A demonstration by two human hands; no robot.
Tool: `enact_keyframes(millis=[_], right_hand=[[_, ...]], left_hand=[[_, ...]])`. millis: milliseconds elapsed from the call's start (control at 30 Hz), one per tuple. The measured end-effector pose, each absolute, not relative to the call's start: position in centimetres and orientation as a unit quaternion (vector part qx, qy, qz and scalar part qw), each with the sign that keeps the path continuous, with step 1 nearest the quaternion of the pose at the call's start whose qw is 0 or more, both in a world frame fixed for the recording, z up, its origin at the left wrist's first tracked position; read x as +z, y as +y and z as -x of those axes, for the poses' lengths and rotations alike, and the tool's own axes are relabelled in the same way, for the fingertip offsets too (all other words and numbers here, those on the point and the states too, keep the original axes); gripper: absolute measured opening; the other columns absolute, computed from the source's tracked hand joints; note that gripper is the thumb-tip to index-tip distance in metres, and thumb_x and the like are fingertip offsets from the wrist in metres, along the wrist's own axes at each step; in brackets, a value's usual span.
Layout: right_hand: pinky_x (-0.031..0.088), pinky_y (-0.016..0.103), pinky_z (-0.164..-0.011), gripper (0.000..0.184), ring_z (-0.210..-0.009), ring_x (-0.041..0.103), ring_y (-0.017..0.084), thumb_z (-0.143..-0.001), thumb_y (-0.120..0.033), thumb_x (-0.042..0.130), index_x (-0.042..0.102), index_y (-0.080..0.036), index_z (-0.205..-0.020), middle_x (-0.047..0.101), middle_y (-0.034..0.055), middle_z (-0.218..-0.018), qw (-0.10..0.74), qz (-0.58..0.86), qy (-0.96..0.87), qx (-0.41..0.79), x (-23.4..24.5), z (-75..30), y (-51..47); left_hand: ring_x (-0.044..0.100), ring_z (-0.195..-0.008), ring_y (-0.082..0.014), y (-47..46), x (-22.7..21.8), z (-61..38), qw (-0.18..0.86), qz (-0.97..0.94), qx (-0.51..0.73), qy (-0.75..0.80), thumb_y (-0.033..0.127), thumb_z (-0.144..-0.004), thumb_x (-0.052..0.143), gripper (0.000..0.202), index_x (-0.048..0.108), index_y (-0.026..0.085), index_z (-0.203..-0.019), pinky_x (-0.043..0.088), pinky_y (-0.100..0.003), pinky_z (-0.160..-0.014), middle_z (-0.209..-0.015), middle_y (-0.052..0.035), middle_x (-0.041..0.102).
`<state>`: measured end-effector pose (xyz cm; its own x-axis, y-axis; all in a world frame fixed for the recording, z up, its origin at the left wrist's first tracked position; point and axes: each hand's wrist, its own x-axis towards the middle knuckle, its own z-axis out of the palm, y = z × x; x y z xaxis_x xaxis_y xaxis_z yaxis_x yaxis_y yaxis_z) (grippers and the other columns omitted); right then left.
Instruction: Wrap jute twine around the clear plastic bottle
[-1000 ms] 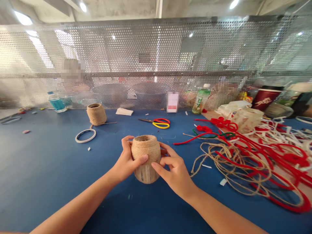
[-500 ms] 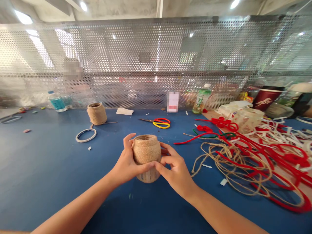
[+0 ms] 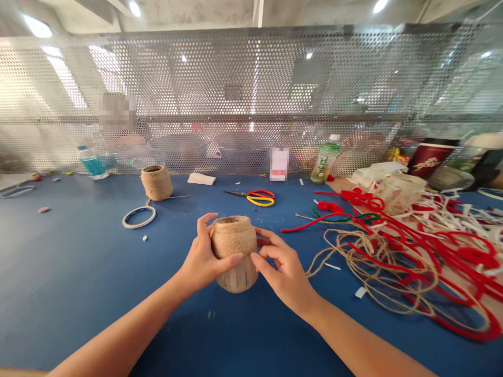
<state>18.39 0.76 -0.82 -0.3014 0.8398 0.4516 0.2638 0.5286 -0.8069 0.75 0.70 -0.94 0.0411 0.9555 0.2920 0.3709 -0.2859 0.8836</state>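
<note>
A small jar (image 3: 234,246) wrapped in jute twine over its upper part stands tilted on the blue table (image 3: 78,272), its lower part bare. My left hand (image 3: 202,262) grips it from the left, thumb across the front. My right hand (image 3: 281,269) holds its right side, thumb and fingers pressed on the twine. A loose tangle of jute twine (image 3: 365,262) lies just right of my right hand.
A second twine-wrapped jar (image 3: 156,182) and a tape ring (image 3: 138,217) sit at the left back. Red-and-yellow scissors (image 3: 257,198) lie behind the jar. Red and white pipe cleaners (image 3: 444,246), a green bottle (image 3: 324,162), a red cup (image 3: 428,157) crowd the right. A perforated metal screen (image 3: 251,99) closes the far edge.
The jar has been turned and tilted slightly between my hands. My left thumb has shifted across its front; my right fingers have moved along the twine edge.
</note>
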Motion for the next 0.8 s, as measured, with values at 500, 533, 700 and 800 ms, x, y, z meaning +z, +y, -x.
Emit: enact_keyframes(millis=[500, 533, 700, 800], right_hand=[[0.050, 0.029, -0.085, 0.028, -0.097, 0.060, 0.017, -0.081, -0.019, 0.054, 0.054, -0.014, -0.053, 0.053, 0.0098, -0.115, 0.476, 0.344, -0.783, 0.207, -1.32, -18.17, 0.53], [0.050, 0.029, -0.084, 0.029, -0.096, 0.061, 0.017, -0.080, -0.020, 0.055, 0.053, -0.013, -0.053, 0.053, 0.0100, -0.114, 0.477, 0.343, -0.783, 0.206, -1.31, -18.15, 0.53], [0.051, 0.032, -0.081, 0.029, -0.092, 0.061, 0.017, -0.079, -0.021, 0.057, 0.053, -0.013, -0.051, 0.054, 0.0106, -0.109, 0.483, 0.344, -0.780, 0.200, -1.41, -18.11, 0.56], [0.051, 0.034, -0.080, 0.031, -0.091, 0.060, 0.018, -0.078, -0.023, 0.059, 0.052, -0.013, -0.049, 0.054, 0.0104, -0.106, 0.485, 0.347, -0.779, 0.191, -1.51, -18.17, 0.55]], left_hand=[[0.052, -0.102, -0.0235, 0.78, -1.62, -0.23, 0.305, -0.676, 0.487, 0.462, 0.031, -0.063, 0.067, 0.084, 0.012, 0.026, -0.126, 0.038, -0.046, -0.093, -0.113, -0.0084, 0.049], [0.051, -0.105, -0.0237, 0.78, -1.70, -0.24, 0.302, -0.677, 0.492, 0.457, 0.031, -0.062, 0.068, 0.085, 0.012, 0.026, -0.126, 0.037, -0.046, -0.095, -0.115, -0.0086, 0.047], [0.052, -0.106, -0.0243, 0.58, -1.52, -0.57, 0.304, -0.671, 0.496, 0.459, 0.033, -0.054, 0.076, 0.095, 0.014, 0.028, -0.126, 0.039, -0.045, -0.094, -0.115, -0.0076, 0.047], [0.055, -0.101, -0.0242, 0.30, -0.96, -0.82, 0.323, -0.656, 0.494, 0.470, 0.031, -0.051, 0.077, 0.098, 0.014, 0.027, -0.126, 0.042, -0.045, -0.090, -0.108, -0.0065, 0.052]])
